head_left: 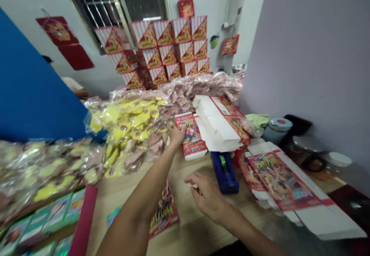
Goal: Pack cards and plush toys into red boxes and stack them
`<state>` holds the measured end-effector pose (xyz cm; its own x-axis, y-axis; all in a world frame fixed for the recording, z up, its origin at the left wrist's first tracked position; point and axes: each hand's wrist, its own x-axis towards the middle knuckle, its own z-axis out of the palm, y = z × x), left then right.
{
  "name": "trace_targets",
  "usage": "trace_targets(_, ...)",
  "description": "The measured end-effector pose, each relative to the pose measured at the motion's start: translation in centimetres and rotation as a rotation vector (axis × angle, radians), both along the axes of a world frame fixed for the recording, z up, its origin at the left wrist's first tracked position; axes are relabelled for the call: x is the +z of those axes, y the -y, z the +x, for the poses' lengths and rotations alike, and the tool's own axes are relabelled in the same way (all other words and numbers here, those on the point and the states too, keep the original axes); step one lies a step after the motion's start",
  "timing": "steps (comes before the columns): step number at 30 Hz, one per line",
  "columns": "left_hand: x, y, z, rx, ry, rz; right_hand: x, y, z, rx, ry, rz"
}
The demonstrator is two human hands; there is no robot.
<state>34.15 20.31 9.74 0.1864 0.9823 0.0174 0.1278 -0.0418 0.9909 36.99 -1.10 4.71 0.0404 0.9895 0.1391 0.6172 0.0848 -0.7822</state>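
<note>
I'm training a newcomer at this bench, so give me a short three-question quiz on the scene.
1. What is the blue object near the right hand?
2. True or false: the left hand is gripping the flat carton blank.
3. Which is closer to the left hand: the yellow wrapped packets or the blue canister?

Key: 1. A tape dispenser. 2. False. 3. The yellow wrapped packets.

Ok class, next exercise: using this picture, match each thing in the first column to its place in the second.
Things:
1. blue tape dispenser
2. red bag
3. left hand
4. stacked boxes

Places:
A. on the wall
B. against the yellow packets
C. by the window
D. on the table

Pairs: 1-D, 2-A, 3-B, 4-C
</note>
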Motion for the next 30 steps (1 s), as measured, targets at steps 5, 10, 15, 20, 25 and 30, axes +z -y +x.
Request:
trace_targets(5, 4.0, 0.9, -7.6, 0.112, -0.165, 0.167, -0.2, 1.4, 1.0, 0.021, 0.032, 0.058)
trace_targets(10, 1.6, 8.5, -20.6, 0.272, -0.291, 0.209, -2.6, 1.6, 1.7, -0.013, -0.129, -0.083)
trace_targets(15, -5.4, 14.6, -23.6, 0.262, -0.248, -0.056, -3.6, -2.4, -4.2, 0.027, -0.142, -0.051)
trace_targets(20, -5.6, 17.9, -22.4, 0.164, -0.027, -0.005, -3.0, -0.6, -7.1, 0.090, -0.215, 0.131)
trace_targets(25, -6.5, 21.5, -23.8, 0.080, 0.126, 0.335, -1.9, 4.9, -5.4, 0.072, -0.150, 0.407)
trace_targets(30, -8.7, 22.5, -23.9, 0.060, 0.115, 0.459, -0.7, 6.6, -5.1, 0.121, -0.065, 0.447)
